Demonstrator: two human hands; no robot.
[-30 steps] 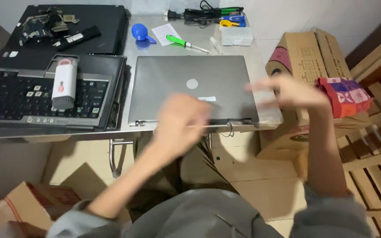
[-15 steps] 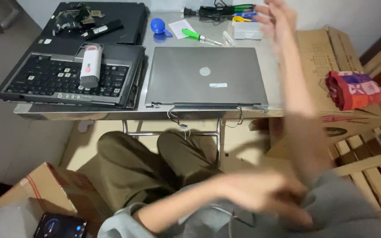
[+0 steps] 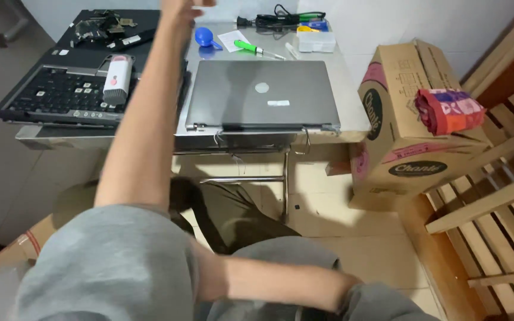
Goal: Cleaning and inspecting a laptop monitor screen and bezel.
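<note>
Left hand (image 3: 181, 5) now raised — perhaps open, grey laptop (image 3: 263, 95) untouched

The left hand (image 3: 181, 5) is cut off by the picture's top edge, so its fingers cannot be seen. The right hand is hidden down near the lap; only the forearm shows. The raised left arm covers part of the dismantled laptop (image 3: 60, 89) near the counter's (image 3: 352, 119) left edge. The cables (image 3: 281, 19) at the far edge are too small to tell apart.
</note>
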